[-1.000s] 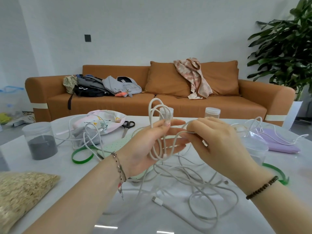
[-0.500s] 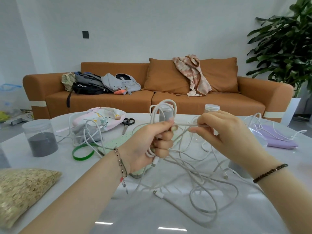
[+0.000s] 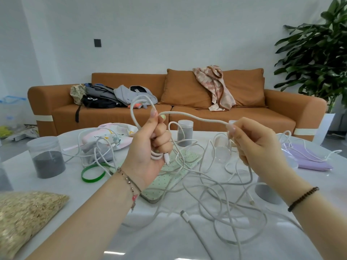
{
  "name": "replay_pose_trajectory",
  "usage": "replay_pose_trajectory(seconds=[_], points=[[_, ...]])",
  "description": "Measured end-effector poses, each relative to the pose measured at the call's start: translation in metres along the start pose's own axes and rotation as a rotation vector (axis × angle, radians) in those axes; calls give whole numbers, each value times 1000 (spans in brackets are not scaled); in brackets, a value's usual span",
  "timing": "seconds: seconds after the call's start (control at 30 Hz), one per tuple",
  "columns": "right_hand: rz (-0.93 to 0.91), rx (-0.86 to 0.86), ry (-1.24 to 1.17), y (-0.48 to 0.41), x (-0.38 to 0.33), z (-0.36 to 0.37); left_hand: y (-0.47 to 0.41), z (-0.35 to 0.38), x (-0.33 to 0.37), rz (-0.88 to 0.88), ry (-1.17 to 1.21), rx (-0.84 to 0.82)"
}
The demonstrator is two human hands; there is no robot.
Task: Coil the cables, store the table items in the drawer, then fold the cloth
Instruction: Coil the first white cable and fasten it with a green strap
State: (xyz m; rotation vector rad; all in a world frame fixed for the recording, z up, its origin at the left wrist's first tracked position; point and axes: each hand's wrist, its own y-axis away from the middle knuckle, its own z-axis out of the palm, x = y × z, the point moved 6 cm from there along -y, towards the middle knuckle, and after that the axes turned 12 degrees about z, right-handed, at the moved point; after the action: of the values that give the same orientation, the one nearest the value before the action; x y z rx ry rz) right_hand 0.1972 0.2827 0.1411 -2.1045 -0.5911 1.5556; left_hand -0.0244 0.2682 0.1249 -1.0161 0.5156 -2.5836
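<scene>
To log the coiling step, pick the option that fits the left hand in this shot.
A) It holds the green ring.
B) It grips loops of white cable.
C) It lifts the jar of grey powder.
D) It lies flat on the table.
B: the left hand is fisted round loops of the white cable, with a connector poking out below the fist, and the right hand pinches the strand leading away from it.

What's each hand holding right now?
Left hand: closed around coiled loops of the white cable.
Right hand: pinching the same cable's free strand.
</scene>
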Motion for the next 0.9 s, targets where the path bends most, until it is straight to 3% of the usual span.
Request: replay_pose_trajectory(seconds=[0.2, 0.47, 0.73, 0.9], points=[[35, 2, -65, 3, 0, 6, 4, -6, -17, -56, -108, 18], [-75, -88, 94, 15, -17, 21, 13, 7, -26, -49, -310, -177], [-303, -142, 525, 29, -13, 45, 16, 6, -31, -1, -456, -201], [-456, -123, 733, 36, -21, 52, 21, 8, -29, 89, -764, -178]])
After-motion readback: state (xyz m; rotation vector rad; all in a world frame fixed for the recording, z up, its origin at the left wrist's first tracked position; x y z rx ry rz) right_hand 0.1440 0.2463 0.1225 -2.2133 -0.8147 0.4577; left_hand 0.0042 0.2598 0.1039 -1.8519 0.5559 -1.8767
